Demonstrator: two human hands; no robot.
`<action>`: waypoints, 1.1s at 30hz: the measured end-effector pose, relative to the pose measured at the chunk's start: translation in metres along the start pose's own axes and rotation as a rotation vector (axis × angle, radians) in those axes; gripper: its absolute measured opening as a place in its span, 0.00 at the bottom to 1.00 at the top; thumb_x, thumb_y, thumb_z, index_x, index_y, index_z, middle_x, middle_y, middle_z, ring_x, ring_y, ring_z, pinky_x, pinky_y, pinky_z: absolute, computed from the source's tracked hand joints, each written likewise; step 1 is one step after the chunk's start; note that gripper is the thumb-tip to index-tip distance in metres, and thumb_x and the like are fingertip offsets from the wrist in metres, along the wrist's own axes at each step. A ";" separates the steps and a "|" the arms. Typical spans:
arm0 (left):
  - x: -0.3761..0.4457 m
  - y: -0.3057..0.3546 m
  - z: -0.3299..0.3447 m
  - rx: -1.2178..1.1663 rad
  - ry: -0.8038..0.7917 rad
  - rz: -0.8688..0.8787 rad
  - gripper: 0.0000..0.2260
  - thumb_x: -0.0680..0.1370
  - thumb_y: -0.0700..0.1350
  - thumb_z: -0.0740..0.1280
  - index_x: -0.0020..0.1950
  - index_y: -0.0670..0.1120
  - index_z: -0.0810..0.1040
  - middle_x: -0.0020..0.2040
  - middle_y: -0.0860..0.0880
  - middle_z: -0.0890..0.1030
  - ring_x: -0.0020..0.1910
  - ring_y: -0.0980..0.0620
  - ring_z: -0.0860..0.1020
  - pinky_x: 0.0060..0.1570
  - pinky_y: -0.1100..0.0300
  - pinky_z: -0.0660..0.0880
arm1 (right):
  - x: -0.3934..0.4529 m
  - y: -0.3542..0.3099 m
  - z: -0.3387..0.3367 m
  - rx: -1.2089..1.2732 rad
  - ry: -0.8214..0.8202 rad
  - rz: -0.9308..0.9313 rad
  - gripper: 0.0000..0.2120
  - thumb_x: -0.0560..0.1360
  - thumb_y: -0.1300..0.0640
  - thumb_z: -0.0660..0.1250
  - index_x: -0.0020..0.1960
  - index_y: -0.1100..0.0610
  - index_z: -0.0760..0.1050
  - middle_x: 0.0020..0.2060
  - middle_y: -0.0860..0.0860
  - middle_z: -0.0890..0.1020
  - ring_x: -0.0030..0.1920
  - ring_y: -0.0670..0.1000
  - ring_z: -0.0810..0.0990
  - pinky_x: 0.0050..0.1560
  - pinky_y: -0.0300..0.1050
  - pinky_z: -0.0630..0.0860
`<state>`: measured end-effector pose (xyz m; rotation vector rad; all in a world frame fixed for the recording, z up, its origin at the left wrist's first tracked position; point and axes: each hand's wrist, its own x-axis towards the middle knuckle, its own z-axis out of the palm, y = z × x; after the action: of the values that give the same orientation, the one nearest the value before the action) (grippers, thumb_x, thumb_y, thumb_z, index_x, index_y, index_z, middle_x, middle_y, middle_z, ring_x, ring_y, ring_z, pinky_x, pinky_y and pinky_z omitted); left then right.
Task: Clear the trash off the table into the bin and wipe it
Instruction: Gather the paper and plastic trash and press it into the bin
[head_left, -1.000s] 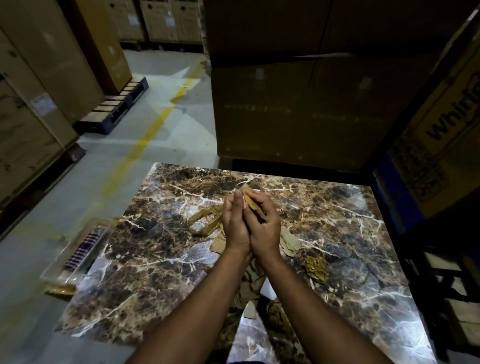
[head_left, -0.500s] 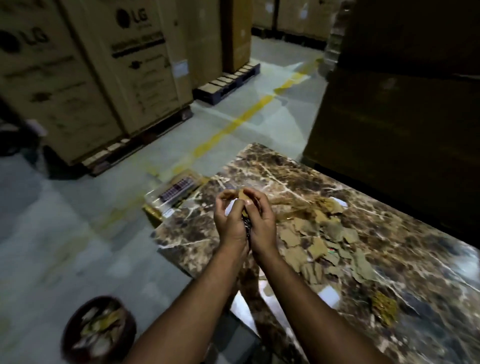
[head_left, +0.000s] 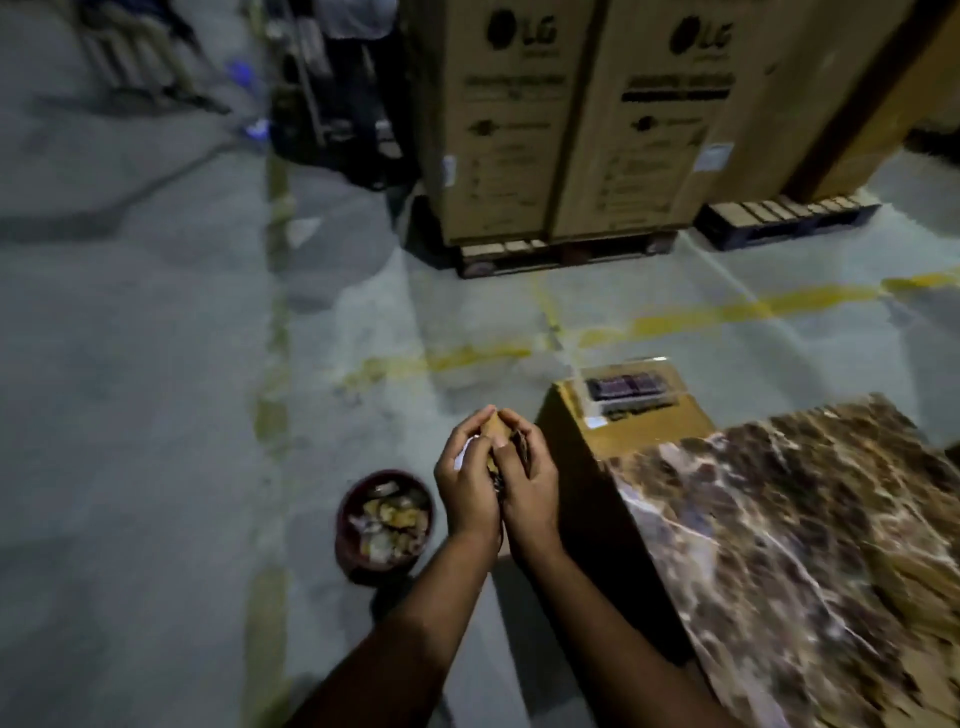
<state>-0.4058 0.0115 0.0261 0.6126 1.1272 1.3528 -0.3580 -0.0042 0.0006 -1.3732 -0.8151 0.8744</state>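
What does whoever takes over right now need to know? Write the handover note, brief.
Left hand and right hand: cupped together round a bundle of cardboard scraps, held over the floor beside the table.
Bin: on the floor left of and below the hands, already holding trash.
Done: one handful gathered off the table.
Left: drop it in the bin, check the rest of the table, mostly out of view, then wipe.

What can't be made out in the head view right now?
- Scraps cupped between left hand and right hand: fingers hide the amount.
- Table: right and bottom edges cut it off; motion blur.
- Bin: contents too dark and small to tell apart.
- Fine print on boxes: blurred.
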 end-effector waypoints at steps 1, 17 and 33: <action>0.014 0.007 -0.020 0.008 0.029 0.019 0.12 0.79 0.29 0.61 0.54 0.38 0.82 0.45 0.51 0.86 0.45 0.60 0.84 0.42 0.69 0.77 | -0.001 0.005 0.024 -0.020 -0.034 0.014 0.12 0.82 0.61 0.65 0.63 0.50 0.78 0.58 0.49 0.83 0.61 0.45 0.81 0.64 0.50 0.77; 0.213 -0.085 -0.235 -0.016 0.194 -0.214 0.25 0.71 0.57 0.69 0.59 0.40 0.83 0.64 0.33 0.78 0.67 0.32 0.74 0.71 0.36 0.67 | 0.054 0.170 0.219 -0.207 -0.357 0.273 0.18 0.76 0.45 0.65 0.62 0.51 0.79 0.60 0.54 0.82 0.63 0.55 0.80 0.67 0.65 0.73; 0.375 -0.407 -0.342 0.272 0.262 -0.337 0.17 0.82 0.52 0.58 0.70 0.51 0.72 0.70 0.53 0.74 0.66 0.65 0.74 0.74 0.55 0.66 | 0.163 0.542 0.198 -0.511 -0.730 0.277 0.26 0.83 0.41 0.53 0.75 0.53 0.69 0.71 0.50 0.75 0.73 0.52 0.71 0.73 0.61 0.66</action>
<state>-0.5868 0.2082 -0.5667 0.4190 1.5679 1.0152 -0.4814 0.2336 -0.5361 -1.6453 -1.5035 1.4975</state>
